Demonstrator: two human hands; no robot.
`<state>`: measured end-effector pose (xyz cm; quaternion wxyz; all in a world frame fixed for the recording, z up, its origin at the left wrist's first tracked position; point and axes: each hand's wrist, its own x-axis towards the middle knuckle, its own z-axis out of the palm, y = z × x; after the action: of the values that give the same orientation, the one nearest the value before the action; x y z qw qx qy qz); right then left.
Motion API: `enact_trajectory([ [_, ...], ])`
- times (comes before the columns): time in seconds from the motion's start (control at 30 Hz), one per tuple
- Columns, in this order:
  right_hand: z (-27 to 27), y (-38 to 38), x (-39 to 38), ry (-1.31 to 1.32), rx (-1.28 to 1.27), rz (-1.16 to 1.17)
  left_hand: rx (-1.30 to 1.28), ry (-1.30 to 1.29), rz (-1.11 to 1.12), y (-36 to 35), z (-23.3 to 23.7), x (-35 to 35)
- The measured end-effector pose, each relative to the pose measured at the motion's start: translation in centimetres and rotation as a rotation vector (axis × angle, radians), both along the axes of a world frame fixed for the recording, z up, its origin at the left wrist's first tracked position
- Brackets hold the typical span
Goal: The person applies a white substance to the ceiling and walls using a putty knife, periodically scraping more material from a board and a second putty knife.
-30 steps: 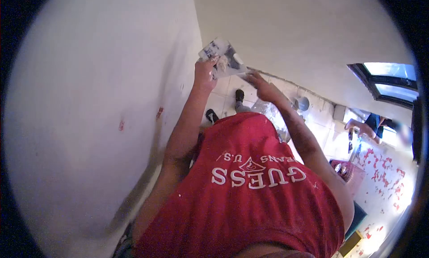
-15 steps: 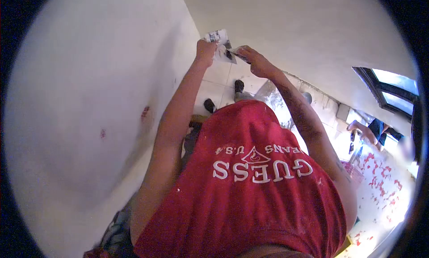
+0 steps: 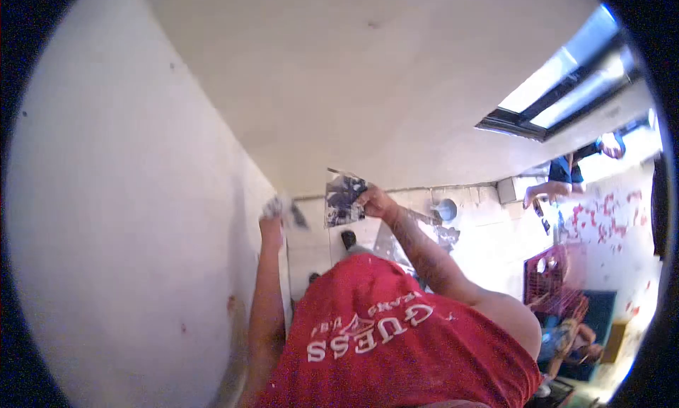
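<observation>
My right hand grips a flat, square-edged putty blade, its face smeared dark grey and white. To the left, beside the wall, my left hand is closed on a smaller putty blade with whitish smears; motion blurs its outline. The two blades are apart, with a gap of pale wall and floor between them. Both hands are held out ahead of my red shirt, near the corner of the room.
Pale walls meet ahead of me, with a dark-framed window at right. A grey round container stands on the tiled floor. One person is at far right; another sits lower, near a red crate.
My view has turned, bringing more of the window, crate and second person in. The blades, close together before, have separated; my left hand is now nearer the left wall.
</observation>
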<state>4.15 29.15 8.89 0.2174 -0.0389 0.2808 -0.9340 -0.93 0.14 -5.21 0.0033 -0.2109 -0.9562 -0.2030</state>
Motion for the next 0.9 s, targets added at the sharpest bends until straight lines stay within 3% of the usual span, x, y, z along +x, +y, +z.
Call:
enact_trajectory([
  [0.03,-2.2,0.6,0.5,-0.033,-0.048,-0.072,0.068,-0.134,0.049,-1.6,-6.5,0.2],
  [0.07,-1.1,0.8,1.1,-0.093,-0.074,-0.137,0.103,-0.025,0.02,-1.7,-5.3,2.0],
  [0.1,-1.0,1.0,1.6,-0.125,-0.145,-0.244,0.478,-0.107,0.088,-1.6,-4.9,3.8],
  [0.17,-0.8,1.4,2.4,-0.167,-0.26,-0.436,1.025,-0.431,0.302,-1.0,-3.5,5.1],
  [0.23,-0.4,2.5,1.4,-0.127,-0.254,-0.572,1.312,-0.9,0.621,-1.7,-1.9,5.4],
  [0.3,1.0,3.4,-0.5,-0.004,-0.103,-0.717,1.133,-0.615,0.372,-3.0,-1.2,5.2],
  [0.37,3.0,3.5,-2.9,0.126,0.115,-0.889,1.131,-0.761,0.564,-3.7,3.3,5.1],
  [0.43,5.0,2.7,-5.7,0.259,0.389,-1.092,0.822,-0.628,0.457,-6.1,2.5,4.6],
  [0.47,5.5,2.2,-7.3,0.338,0.579,-1.21,0.644,-0.503,0.342,-6.5,2.8,4.4],
  [0.57,7.4,2.0,-12.0,0.658,1.619,-1.707,0.105,0.021,0.02,-8.0,2.8,4.0],
  [0.6,7.8,1.7,-12.9,0.555,1.6,-1.76,-0.059,0.217,-0.12,-8.1,1.6,4.3],
  [0.63,9.3,1.0,-13.8,0.463,1.583,-1.797,0.036,0.089,-0.182,-8.2,2.2,4.5],
  [0.73,9.4,-1.0,-18.0,0.203,1.712,-1.943,-0.201,-0.289,-0.111,-8.2,2.1,3.7],
  [0.77,9.3,-1.8,-19.3,0.107,1.778,-2.003,0.15,-0.449,0.077,-8.1,2.0,4.1],
  [0.8,8.7,-2.7,-20.3,0.173,1.823,-2.005,0.538,-0.544,0.262,-8.1,1.6,4.4],
  [0.9,6.4,-5.7,-20.6,0.365,1.932,-1.916,0.689,-0.549,0.377,-6.8,2.4,4.6],
])
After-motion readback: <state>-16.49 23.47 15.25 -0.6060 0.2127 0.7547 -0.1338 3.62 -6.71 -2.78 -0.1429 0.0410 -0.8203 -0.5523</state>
